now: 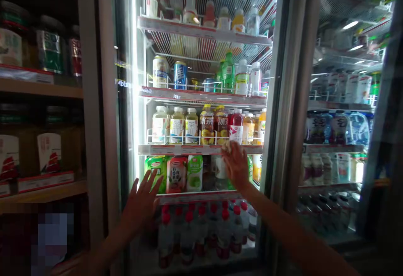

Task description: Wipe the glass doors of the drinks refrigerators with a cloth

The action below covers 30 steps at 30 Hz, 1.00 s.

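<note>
My left hand (143,194) is raised at the lower left of the fridge, fingers spread, with nothing in it. It is before the green drink pouch (156,166) and close to the lit frame. My right hand (237,166) reaches up to the shelf edge with the red drink bottles, its fingers bent over a pale, crumpled cloth (227,146). Part of the cloth is hidden by the fingers. Behind that hand, drinks on the lower shelf are partly covered. Whether the hand touches glass or the shelf edge (201,150) I cannot tell.
Bottles and cans fill the upper shelves; red-capped bottles (189,230) stand at the bottom. A metal door frame (291,99) separates another drinks fridge (338,145) on the right. On the left, wooden shelves (44,89) carry large jars. A blurred patch covers the lower left corner.
</note>
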Motion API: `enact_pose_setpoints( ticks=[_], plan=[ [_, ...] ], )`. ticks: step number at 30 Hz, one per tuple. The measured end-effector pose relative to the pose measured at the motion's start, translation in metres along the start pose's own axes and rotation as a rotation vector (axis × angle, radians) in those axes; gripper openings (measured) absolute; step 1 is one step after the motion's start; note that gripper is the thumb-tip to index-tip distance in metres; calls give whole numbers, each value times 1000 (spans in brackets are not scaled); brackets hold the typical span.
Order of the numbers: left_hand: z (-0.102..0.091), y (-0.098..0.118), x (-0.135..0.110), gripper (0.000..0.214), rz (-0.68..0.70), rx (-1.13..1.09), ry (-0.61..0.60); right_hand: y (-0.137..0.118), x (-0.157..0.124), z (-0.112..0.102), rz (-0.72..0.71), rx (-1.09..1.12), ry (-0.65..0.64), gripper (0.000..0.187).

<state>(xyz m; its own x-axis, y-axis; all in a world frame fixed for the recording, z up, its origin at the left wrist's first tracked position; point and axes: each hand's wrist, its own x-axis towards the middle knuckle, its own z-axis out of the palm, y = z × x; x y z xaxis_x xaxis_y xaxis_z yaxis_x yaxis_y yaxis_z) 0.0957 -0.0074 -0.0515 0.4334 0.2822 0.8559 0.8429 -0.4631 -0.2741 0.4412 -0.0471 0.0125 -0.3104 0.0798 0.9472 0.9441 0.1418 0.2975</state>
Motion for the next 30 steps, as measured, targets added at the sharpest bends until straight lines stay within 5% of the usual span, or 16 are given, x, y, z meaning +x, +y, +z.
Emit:
enact_pose_setpoints(
  ticks=[3, 8, 10, 14, 19, 25, 27, 30],
  plan=[
    [2, 4, 0, 52, -3, -17, 15, 18, -12, -9, -244, 33, -152, 40],
    [3, 12, 8, 55, 16, -45, 49, 53, -19, -17, 282, -95, 127, 37],
    [5, 18, 14, 53, 43, -59, 54, 51, -36, -17, 295, -53, 130, 38],
    [9, 33, 24, 51, 84, -73, 52, 53, -61, -21, 64, 14, -50, 41],
    [15, 41, 26, 53, 98, -61, 60, 87, -38, -28, 297, -74, 105, 42],
    [17, 43, 24, 56, 108, -53, 67, 51, -111, -27, 148, -20, -41, 51],
    [14, 47, 28, 57, 102, -67, 66, 56, -104, -27, 112, -7, -50, 46],
    [12, 53, 36, 56, 89, -100, 71, 83, -51, -26, 176, -6, 30, 39]
  ],
)
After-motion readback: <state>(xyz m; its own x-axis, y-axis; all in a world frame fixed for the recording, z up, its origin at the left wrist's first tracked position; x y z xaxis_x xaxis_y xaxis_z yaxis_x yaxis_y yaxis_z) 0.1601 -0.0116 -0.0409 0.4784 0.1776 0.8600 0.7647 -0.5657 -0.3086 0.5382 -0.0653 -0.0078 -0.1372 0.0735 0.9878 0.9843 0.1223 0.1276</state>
